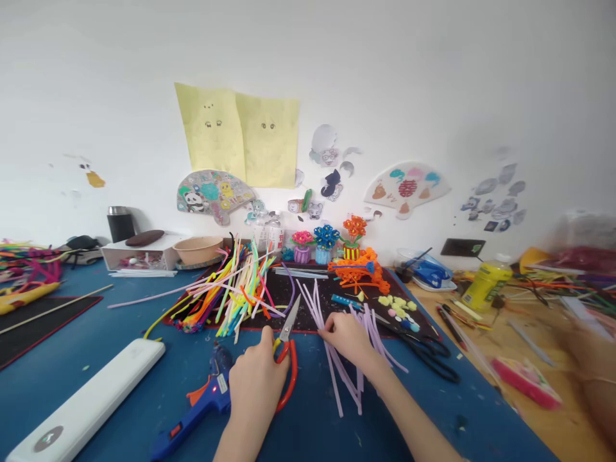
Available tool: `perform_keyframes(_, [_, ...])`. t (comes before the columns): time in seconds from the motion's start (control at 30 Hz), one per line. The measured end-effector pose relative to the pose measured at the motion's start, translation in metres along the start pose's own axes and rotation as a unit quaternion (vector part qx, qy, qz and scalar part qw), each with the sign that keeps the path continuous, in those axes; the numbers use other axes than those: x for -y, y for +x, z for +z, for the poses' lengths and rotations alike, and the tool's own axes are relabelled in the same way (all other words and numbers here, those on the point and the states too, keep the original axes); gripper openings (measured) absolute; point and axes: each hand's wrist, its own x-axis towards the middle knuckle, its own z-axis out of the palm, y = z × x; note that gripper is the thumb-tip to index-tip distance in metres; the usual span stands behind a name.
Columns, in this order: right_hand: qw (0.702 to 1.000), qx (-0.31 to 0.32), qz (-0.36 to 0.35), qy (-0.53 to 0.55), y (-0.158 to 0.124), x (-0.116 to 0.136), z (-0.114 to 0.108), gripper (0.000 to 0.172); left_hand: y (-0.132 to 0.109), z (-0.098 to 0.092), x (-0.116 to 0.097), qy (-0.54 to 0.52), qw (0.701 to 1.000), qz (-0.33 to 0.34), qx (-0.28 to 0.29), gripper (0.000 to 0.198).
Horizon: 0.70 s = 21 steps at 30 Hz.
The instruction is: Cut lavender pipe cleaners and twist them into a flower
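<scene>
My left hand (257,385) is closed around the red-handled scissors (290,321), whose blades point up and away from me. My right hand (349,333) pinches a bunch of lilac pipe cleaners (337,372) that fan out above and below the fingers. More lilac pipe cleaners (378,333) lie just right of that hand. A blue hot glue gun (212,398) rests left of my left hand. Beyond the scissors spreads a big pile of multicoloured pipe cleaners (235,289) on a dark mat.
Black scissors (428,346) and small pompoms (397,305) lie to the right. Little flower pots (323,255) and orange pipe cleaners (360,273) stand behind. A white power strip (91,404) is at left. Another person's blurred hand (587,359) shows at the right edge.
</scene>
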Motion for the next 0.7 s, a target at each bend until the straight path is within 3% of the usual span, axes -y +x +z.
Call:
perform_keyframes(0.17, [1.000, -0.001, 0.024, 0.019, -0.004, -0.006, -0.001, 0.021, 0.001, 0.004, -0.001, 0.028, 1.000, 0.005, 0.012, 0.028])
perform_keyframes(0.47, [0.997, -0.003, 0.027, 0.074, -0.011, -0.007, 0.007, 0.005, 0.000, 0.010, -0.004, 0.038, 0.999, 0.019, 0.026, 0.023])
perform_keyframes(0.7, [0.982, 0.014, 0.022, 0.187, -0.007, -0.011, 0.000, 0.018, -0.001, 0.011, -0.004, 0.036, 0.999, 0.040, -0.004, 0.013])
